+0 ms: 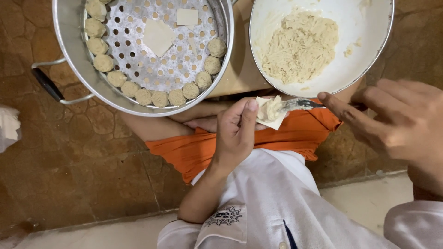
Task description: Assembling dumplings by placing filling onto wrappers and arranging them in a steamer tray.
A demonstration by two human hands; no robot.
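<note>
My left hand [236, 131] cups a small square dumpling wrapper [273, 119] with a lump of pale filling on it. My right hand [397, 121] holds a metal spoon [299, 104] whose tip presses into that filling. Just above the hands stands a white bowl [364, 55] holding shredded pale filling [300, 46]. To the left, a perforated metal steamer pan [74, 50] has several formed dumplings [159, 97] lined along its rim and flat wrappers [159, 37] lying in its middle.
The steamer has a black handle [46, 83] at its left side. I sit on a brown stone-patterned floor [83, 166] in orange shorts [295, 136] and a white shirt [272, 203]. A white cloth [8, 129] lies at the left edge.
</note>
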